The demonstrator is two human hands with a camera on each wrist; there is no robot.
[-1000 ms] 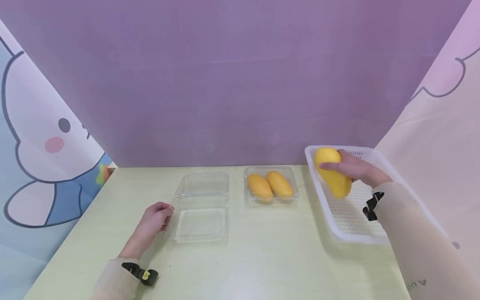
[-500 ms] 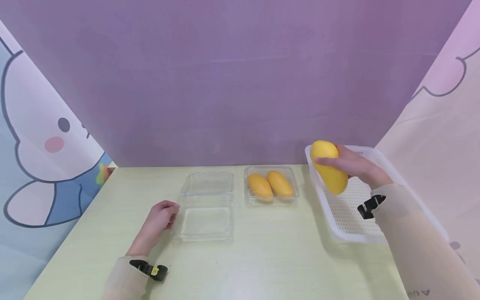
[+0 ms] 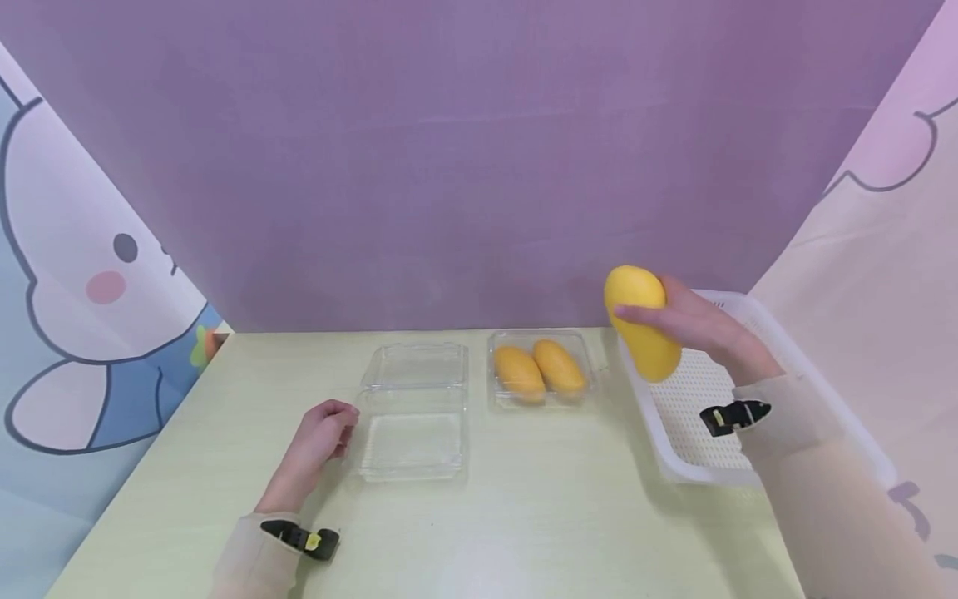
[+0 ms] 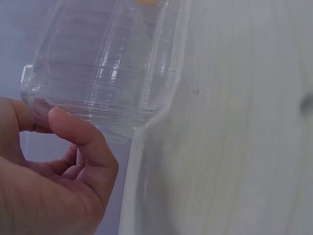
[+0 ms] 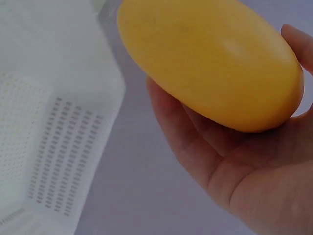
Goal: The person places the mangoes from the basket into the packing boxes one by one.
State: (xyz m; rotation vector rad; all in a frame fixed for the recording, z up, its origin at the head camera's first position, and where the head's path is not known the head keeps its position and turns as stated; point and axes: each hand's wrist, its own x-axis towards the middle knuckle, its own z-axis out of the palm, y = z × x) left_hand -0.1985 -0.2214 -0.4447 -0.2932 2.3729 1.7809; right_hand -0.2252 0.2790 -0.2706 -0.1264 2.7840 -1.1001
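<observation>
My right hand (image 3: 692, 323) grips a yellow mango (image 3: 638, 333) above the left side of a white plastic basket (image 3: 696, 472). In the right wrist view the fingers curl under the mango (image 5: 210, 58), with the thumb on its other side. At the left, an open clear plastic clamshell box (image 3: 412, 445) lies on the table with its lid folded back. My left hand (image 3: 318, 437) pinches this box's left edge between thumb and index finger; the left wrist view shows the clear wall (image 4: 107, 63) at the fingertips. Nothing is seen inside that box.
Between the clamshell and the basket, a second clear box (image 3: 591, 391) holds two mangoes (image 3: 557, 366) near the table's back edge. The pale table (image 3: 524, 507) extends in front of the boxes. A purple backdrop (image 3: 479, 166) rises right behind the table.
My right hand has lifted the mango up and to the left from inside the basket. My left hand and the open clamshell have slid slightly right, then stayed nearly still.
</observation>
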